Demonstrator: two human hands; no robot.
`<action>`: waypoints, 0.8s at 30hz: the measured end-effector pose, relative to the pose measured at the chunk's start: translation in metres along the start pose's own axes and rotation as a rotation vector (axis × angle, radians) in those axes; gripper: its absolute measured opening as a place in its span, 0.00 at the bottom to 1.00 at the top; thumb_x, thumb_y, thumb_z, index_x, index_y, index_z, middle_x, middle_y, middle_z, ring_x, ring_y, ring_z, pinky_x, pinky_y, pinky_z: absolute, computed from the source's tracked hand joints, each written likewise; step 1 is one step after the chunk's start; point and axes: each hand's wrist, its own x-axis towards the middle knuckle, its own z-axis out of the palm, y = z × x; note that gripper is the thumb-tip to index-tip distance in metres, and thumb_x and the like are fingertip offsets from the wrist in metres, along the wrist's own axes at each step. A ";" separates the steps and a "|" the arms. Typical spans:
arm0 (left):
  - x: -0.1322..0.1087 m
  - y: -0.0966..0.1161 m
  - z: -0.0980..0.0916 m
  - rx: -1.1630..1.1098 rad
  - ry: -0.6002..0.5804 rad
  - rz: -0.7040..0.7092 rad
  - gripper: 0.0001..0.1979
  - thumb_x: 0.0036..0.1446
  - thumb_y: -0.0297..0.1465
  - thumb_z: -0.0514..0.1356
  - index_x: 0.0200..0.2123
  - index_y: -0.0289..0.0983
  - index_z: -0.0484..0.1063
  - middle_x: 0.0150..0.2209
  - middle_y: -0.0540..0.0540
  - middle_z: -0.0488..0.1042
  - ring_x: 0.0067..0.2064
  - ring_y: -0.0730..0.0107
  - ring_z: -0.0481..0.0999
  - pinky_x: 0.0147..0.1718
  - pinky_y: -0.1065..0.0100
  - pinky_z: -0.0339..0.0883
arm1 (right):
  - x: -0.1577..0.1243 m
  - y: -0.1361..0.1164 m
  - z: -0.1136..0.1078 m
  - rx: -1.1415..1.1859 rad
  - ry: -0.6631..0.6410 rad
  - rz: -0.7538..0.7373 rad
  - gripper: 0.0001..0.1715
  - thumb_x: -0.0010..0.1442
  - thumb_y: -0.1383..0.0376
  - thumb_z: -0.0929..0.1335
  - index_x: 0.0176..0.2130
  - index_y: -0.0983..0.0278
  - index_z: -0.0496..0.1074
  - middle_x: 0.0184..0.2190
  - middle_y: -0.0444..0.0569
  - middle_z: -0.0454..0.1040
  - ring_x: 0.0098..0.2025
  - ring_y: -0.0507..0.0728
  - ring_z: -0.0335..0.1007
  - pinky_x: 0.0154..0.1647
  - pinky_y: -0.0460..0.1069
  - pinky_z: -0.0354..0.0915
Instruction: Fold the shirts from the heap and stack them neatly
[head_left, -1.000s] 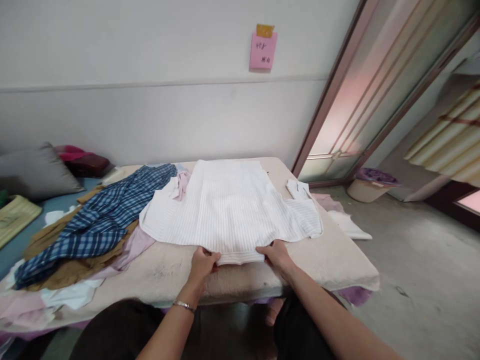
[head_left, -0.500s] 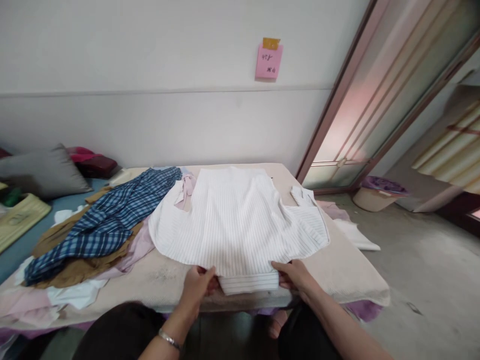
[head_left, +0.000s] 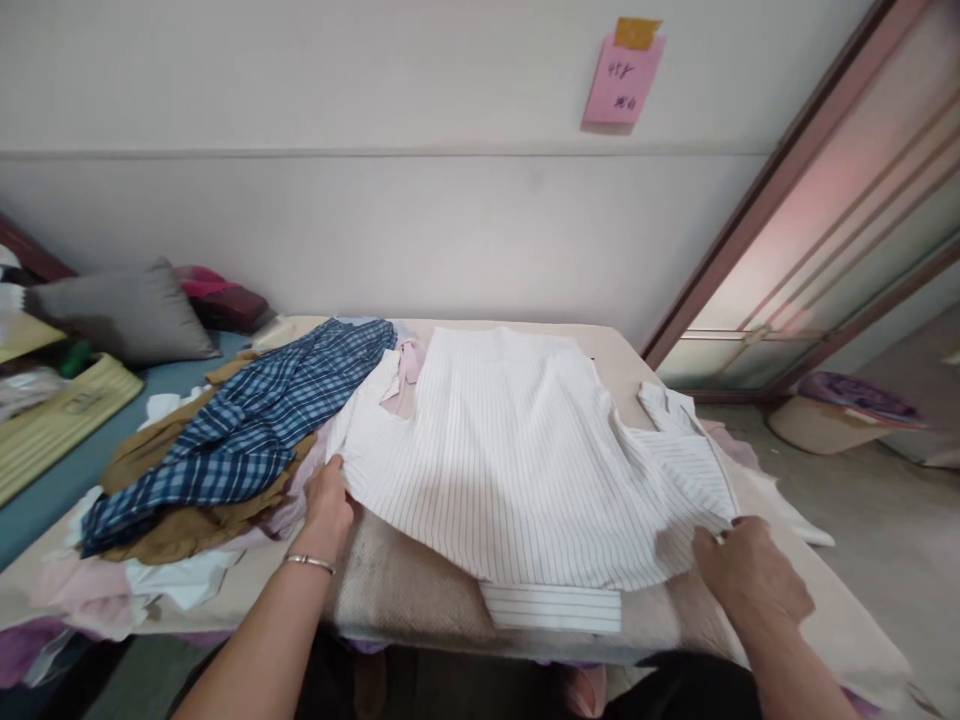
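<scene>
A white shirt with thin dark stripes (head_left: pixel 510 450) lies spread on the cloth-covered table, its collar band (head_left: pixel 553 607) toward me at the front edge. My left hand (head_left: pixel 328 500) is closed at the shirt's left shoulder edge, with the fingertips partly hidden. On the other side, my right hand (head_left: pixel 750 570) pinches the right shoulder edge near the sleeve. The right sleeve is folded back, and its cuff (head_left: pixel 670 405) rests on the table.
Left of the shirt lies a pile with a blue plaid shirt (head_left: pixel 247 430) over brown clothing (head_left: pixel 187 535). A grey pillow (head_left: pixel 131 310) and a yellow basket (head_left: pixel 82 415) are farther left. A pink note (head_left: pixel 624 80) hangs on the wall; a bin (head_left: pixel 832 420) stands right.
Both hands have moved apart from beside the collar band to the left and right shoulder edges. My view has shifted left, and the shirt lies nearly as before.
</scene>
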 end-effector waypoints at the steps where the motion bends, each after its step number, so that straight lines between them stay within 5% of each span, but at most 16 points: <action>1: -0.004 -0.001 0.003 -0.009 -0.008 -0.004 0.10 0.56 0.28 0.62 0.42 0.30 0.74 0.33 0.44 0.77 0.36 0.65 0.78 0.37 0.66 0.74 | -0.012 -0.017 -0.003 0.002 0.093 -0.102 0.31 0.61 0.56 0.64 0.57 0.73 0.67 0.46 0.75 0.74 0.48 0.78 0.73 0.44 0.67 0.68; 4: -0.019 0.000 0.014 -0.060 -0.100 0.030 0.11 0.60 0.32 0.60 0.41 0.31 0.75 0.37 0.43 0.78 0.39 0.66 0.78 0.41 0.67 0.73 | -0.064 -0.089 0.003 0.211 0.104 -0.582 0.30 0.65 0.57 0.63 0.60 0.70 0.65 0.53 0.69 0.72 0.56 0.72 0.69 0.54 0.65 0.66; 7: -0.027 0.011 0.021 -0.122 -0.205 0.144 0.13 0.61 0.36 0.59 0.42 0.33 0.75 0.40 0.44 0.78 0.41 0.67 0.77 0.44 0.68 0.71 | -0.122 -0.156 0.028 0.370 -0.168 -1.069 0.34 0.66 0.55 0.65 0.68 0.59 0.59 0.66 0.59 0.62 0.68 0.67 0.56 0.64 0.64 0.59; 10: -0.027 0.023 0.020 -0.164 -0.203 0.150 0.13 0.59 0.37 0.61 0.41 0.33 0.75 0.41 0.45 0.78 0.42 0.68 0.76 0.44 0.68 0.70 | -0.159 -0.189 0.056 0.285 -0.370 -1.350 0.38 0.66 0.57 0.67 0.70 0.54 0.55 0.73 0.51 0.47 0.74 0.68 0.38 0.70 0.70 0.46; 14: -0.043 0.026 0.017 -0.132 -0.191 0.162 0.14 0.61 0.39 0.58 0.41 0.34 0.74 0.41 0.46 0.77 0.43 0.67 0.75 0.42 0.70 0.69 | -0.162 -0.189 0.070 0.245 -0.525 -1.399 0.36 0.66 0.59 0.66 0.70 0.53 0.56 0.74 0.49 0.44 0.75 0.67 0.35 0.71 0.70 0.40; 18: -0.085 0.003 0.018 0.086 -0.448 0.244 0.16 0.62 0.43 0.58 0.39 0.36 0.76 0.32 0.47 0.75 0.37 0.64 0.75 0.37 0.69 0.70 | -0.119 -0.207 0.056 0.462 -0.681 -1.158 0.22 0.67 0.58 0.64 0.58 0.58 0.71 0.61 0.55 0.71 0.61 0.64 0.67 0.60 0.60 0.64; 20: -0.103 -0.018 0.020 0.206 -0.631 0.370 0.15 0.63 0.41 0.57 0.42 0.37 0.77 0.33 0.45 0.75 0.38 0.63 0.76 0.41 0.67 0.71 | -0.086 -0.243 0.049 0.560 -0.674 -0.983 0.19 0.69 0.56 0.62 0.51 0.61 0.75 0.47 0.55 0.78 0.46 0.61 0.76 0.47 0.54 0.70; 24: -0.107 -0.061 0.016 0.568 -0.969 0.874 0.14 0.62 0.34 0.55 0.48 0.43 0.77 0.45 0.38 0.77 0.44 0.57 0.78 0.42 0.63 0.74 | -0.015 -0.365 0.055 0.544 -0.475 -0.876 0.09 0.64 0.63 0.65 0.39 0.63 0.74 0.36 0.49 0.78 0.39 0.57 0.74 0.44 0.51 0.67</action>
